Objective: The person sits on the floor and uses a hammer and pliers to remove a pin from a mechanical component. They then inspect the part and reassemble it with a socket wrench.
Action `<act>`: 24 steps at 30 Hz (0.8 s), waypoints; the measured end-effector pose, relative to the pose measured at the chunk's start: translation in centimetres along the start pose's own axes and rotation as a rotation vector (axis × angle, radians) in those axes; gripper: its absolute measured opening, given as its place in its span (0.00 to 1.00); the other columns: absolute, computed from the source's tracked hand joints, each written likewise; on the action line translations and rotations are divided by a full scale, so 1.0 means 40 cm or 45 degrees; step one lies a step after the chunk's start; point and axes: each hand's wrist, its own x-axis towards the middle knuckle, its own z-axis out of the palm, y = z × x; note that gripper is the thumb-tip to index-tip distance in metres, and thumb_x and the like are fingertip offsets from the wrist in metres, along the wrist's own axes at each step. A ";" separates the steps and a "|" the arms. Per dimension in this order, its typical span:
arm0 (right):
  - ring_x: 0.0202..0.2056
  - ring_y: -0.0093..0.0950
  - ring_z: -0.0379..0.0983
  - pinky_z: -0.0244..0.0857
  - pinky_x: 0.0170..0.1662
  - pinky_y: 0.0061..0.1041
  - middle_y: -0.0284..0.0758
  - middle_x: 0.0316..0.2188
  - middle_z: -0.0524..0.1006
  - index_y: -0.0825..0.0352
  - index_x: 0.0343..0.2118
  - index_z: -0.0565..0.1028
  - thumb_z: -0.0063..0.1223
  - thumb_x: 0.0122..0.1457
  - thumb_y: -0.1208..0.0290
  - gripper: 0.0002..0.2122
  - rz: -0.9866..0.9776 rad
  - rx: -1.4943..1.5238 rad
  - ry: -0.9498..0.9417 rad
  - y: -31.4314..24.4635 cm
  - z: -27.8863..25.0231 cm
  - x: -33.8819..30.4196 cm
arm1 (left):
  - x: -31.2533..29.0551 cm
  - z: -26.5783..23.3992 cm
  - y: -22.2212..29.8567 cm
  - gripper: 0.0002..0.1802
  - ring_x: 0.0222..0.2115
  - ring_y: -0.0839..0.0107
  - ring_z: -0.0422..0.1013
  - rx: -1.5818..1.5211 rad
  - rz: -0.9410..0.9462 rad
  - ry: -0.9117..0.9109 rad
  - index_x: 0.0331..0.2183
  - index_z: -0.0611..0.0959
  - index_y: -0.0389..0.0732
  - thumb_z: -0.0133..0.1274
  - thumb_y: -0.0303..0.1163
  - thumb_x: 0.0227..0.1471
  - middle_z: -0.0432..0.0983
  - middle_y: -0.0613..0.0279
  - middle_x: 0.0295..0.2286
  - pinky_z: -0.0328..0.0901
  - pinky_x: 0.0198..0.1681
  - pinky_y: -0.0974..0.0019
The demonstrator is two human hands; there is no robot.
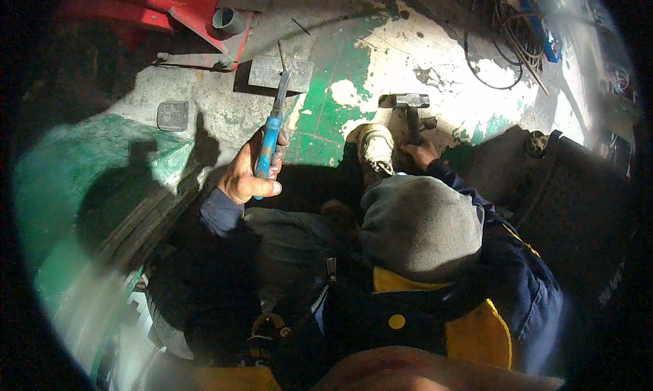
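Observation:
My left hand [250, 173] is wrapped round the blue handles of a pair of pliers [270, 138], whose jaws point away from me. A thin dark rod [281, 55] stands out beyond the jaw tips, apparently gripped by them. Behind the tips, a flat grey metal block [299, 76] lies on the floor; whether the rod touches it I cannot tell. On the right, my right hand [423, 153] is closed on the handle end of a hammer [413, 122], the head resting at or just above the floor beyond my shoe. My knee and sleeve hide part of that forearm.
A smaller grey block [173, 116] sits left of the pliers. At the far left stands a red metal frame [143, 13] with a short grey pipe [229, 21]. Cables [513, 54] loop at the far right. My shoe [375, 147] rests between my hands on worn green-and-white floor.

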 end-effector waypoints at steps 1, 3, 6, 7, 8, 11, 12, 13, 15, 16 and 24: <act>0.34 0.31 0.81 0.76 0.37 0.35 0.37 0.35 0.84 0.64 0.42 0.82 0.61 0.61 0.65 0.11 0.209 0.387 -0.062 -0.026 0.001 -0.014 | -0.003 0.002 0.003 0.46 0.32 0.79 0.63 -0.008 -0.021 0.013 0.55 0.70 0.43 0.65 0.19 0.30 0.66 0.71 0.35 0.64 0.37 0.72; 0.32 0.31 0.80 0.75 0.35 0.34 0.35 0.33 0.82 0.65 0.43 0.80 0.64 0.59 0.64 0.13 0.586 1.190 -0.153 -0.071 -0.005 -0.042 | -0.002 0.002 0.005 0.44 0.32 0.79 0.63 0.160 -0.046 0.091 0.55 0.70 0.43 0.65 0.20 0.31 0.66 0.70 0.35 0.64 0.37 0.70; 0.31 0.31 0.78 0.74 0.33 0.34 0.34 0.33 0.81 0.64 0.46 0.78 0.64 0.59 0.63 0.15 0.449 1.080 -0.264 -0.124 -0.051 -0.064 | 0.024 -0.010 -0.011 0.37 0.37 0.58 0.72 0.907 0.113 0.406 0.47 0.73 0.35 0.66 0.34 0.32 0.74 0.56 0.34 0.68 0.44 0.61; 0.31 0.28 0.78 0.73 0.32 0.32 0.35 0.33 0.81 0.67 0.47 0.76 0.64 0.59 0.67 0.15 0.358 0.911 -0.180 -0.140 -0.060 -0.062 | 0.038 -0.016 -0.023 0.37 0.36 0.55 0.74 1.031 -0.097 0.516 0.46 0.73 0.34 0.66 0.35 0.32 0.75 0.52 0.35 0.69 0.43 0.58; 0.30 0.28 0.78 0.72 0.31 0.32 0.36 0.32 0.81 0.68 0.47 0.76 0.64 0.59 0.69 0.16 0.236 0.766 -0.156 -0.159 -0.069 -0.055 | 0.059 -0.026 -0.034 0.37 0.36 0.53 0.75 1.161 -0.233 0.605 0.45 0.72 0.34 0.67 0.35 0.31 0.76 0.47 0.35 0.70 0.42 0.55; 0.26 0.26 0.76 0.70 0.28 0.29 0.36 0.30 0.80 0.70 0.46 0.75 0.65 0.58 0.73 0.15 -0.147 0.337 -0.102 -0.231 -0.070 -0.028 | 0.108 -0.046 -0.079 0.42 0.45 0.41 0.78 1.445 -0.435 0.729 0.50 0.70 0.32 0.68 0.38 0.33 0.79 0.36 0.41 0.72 0.49 0.49; 0.24 0.25 0.75 0.69 0.27 0.28 0.36 0.28 0.79 0.69 0.44 0.75 0.65 0.58 0.74 0.14 -0.288 0.193 -0.065 -0.264 -0.064 -0.019 | 0.121 -0.050 -0.090 0.44 0.47 0.40 0.77 1.486 -0.524 0.761 0.52 0.70 0.31 0.68 0.39 0.35 0.79 0.35 0.43 0.72 0.51 0.49; 0.22 0.25 0.74 0.68 0.26 0.26 0.35 0.26 0.78 0.69 0.42 0.75 0.65 0.57 0.74 0.13 -0.423 0.052 -0.011 -0.302 -0.058 -0.013 | 0.131 -0.050 -0.100 0.45 0.50 0.42 0.77 1.556 -0.614 0.766 0.55 0.69 0.31 0.67 0.40 0.37 0.79 0.36 0.46 0.72 0.53 0.50; 0.23 0.28 0.76 0.68 0.27 0.30 0.37 0.24 0.78 0.69 0.40 0.74 0.66 0.57 0.72 0.12 -0.680 -0.279 0.042 -0.395 -0.050 -0.007 | 0.140 -0.046 -0.110 0.47 0.49 0.41 0.77 1.582 -0.610 0.770 0.58 0.68 0.29 0.67 0.40 0.39 0.79 0.35 0.46 0.72 0.53 0.49; 0.24 0.36 0.77 0.69 0.29 0.34 0.42 0.25 0.78 0.69 0.39 0.73 0.66 0.57 0.70 0.13 -0.792 -0.391 0.078 -0.446 -0.043 -0.013 | 0.142 -0.041 -0.111 0.47 0.48 0.39 0.77 1.603 -0.588 0.774 0.58 0.67 0.28 0.67 0.39 0.40 0.79 0.35 0.45 0.72 0.53 0.48; 0.35 0.55 0.78 0.70 0.38 0.49 0.51 0.29 0.80 0.67 0.44 0.69 0.61 0.60 0.64 0.16 -0.708 -0.814 -0.019 -0.742 0.075 -0.017 | 0.141 0.010 -0.095 0.42 0.50 0.44 0.77 1.730 -0.639 0.853 0.60 0.67 0.31 0.59 0.34 0.43 0.80 0.38 0.47 0.70 0.56 0.48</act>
